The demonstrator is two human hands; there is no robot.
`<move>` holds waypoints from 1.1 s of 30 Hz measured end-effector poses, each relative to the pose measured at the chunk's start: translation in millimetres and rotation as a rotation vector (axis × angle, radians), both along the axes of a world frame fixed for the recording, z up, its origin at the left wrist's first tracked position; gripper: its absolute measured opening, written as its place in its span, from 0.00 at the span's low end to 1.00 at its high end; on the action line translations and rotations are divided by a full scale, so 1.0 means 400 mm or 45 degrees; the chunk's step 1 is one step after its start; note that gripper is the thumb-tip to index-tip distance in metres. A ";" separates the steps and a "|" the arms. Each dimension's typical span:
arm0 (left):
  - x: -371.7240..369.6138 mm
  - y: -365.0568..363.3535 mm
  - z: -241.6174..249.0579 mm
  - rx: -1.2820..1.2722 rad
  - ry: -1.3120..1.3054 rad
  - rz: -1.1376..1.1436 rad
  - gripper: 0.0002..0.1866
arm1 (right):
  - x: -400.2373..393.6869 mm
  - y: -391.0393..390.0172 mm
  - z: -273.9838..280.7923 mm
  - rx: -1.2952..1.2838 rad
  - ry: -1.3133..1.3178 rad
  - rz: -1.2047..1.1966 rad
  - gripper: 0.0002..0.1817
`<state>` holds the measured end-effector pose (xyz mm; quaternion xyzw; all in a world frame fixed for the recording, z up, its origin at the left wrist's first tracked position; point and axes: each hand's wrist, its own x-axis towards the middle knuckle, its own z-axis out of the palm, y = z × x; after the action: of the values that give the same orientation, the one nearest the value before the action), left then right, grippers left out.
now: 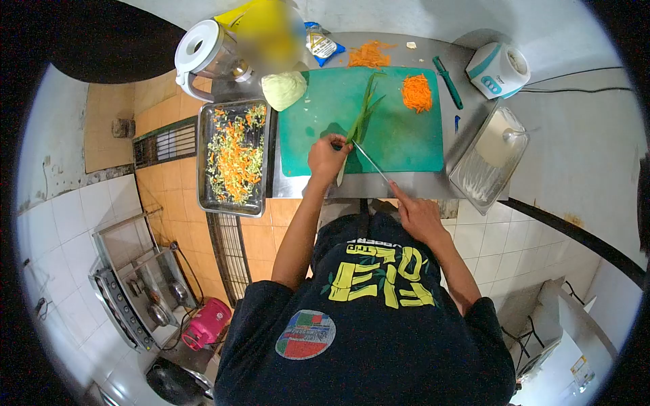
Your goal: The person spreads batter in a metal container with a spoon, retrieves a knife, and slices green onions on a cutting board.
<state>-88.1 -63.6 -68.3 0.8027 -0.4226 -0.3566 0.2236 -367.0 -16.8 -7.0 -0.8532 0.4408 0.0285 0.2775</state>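
My left hand [327,157] is closed around a leek [366,114], whose long green leaves lie up across the green cutting board [308,145]. Its pale end sticks out below my fingers, past the board's near edge. In my right hand [418,218] is a knife [371,162], with the tip of the blade touching or very near the leek beside my left fingers. A heap of shredded carrot [416,93] sits at the board's upper right. At its upper left corner rests a piece of cabbage [284,91].
Left of the board, a metal tray [201,159] holds chopped carrot and greens. Behind stand a blender jug [200,51] and a blue packet [321,44], with carrot peelings [370,55]. To the right are a green-handled tool [448,82], a blender base [497,71] and a clear container [489,159].
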 end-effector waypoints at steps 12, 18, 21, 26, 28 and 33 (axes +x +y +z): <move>0.022 -0.004 -0.027 -0.177 0.102 0.036 0.15 | 0.004 0.003 0.028 0.110 0.071 -0.101 0.31; 0.043 0.002 -0.053 -0.274 0.455 0.057 0.16 | -0.032 0.010 0.064 0.189 0.007 -0.200 0.31; 0.030 0.021 -0.009 -0.338 0.207 0.018 0.20 | -0.034 0.010 0.080 0.214 -0.113 -0.267 0.30; -0.005 0.032 0.044 -0.318 -0.386 -0.126 0.17 | -0.027 0.002 0.061 0.152 -0.309 -0.297 0.30; -0.008 0.034 0.030 -0.256 -0.359 -0.140 0.16 | -0.013 -0.012 0.056 0.164 -0.304 -0.257 0.30; -0.002 0.049 0.025 -0.282 -0.407 -0.223 0.10 | -0.001 -0.034 0.005 0.175 -0.116 -0.097 0.32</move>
<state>-89.0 -44.0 -58.4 0.7798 -0.5573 -0.1941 0.2087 -367.5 -30.4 -4.9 -0.8150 0.4571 0.0095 0.3561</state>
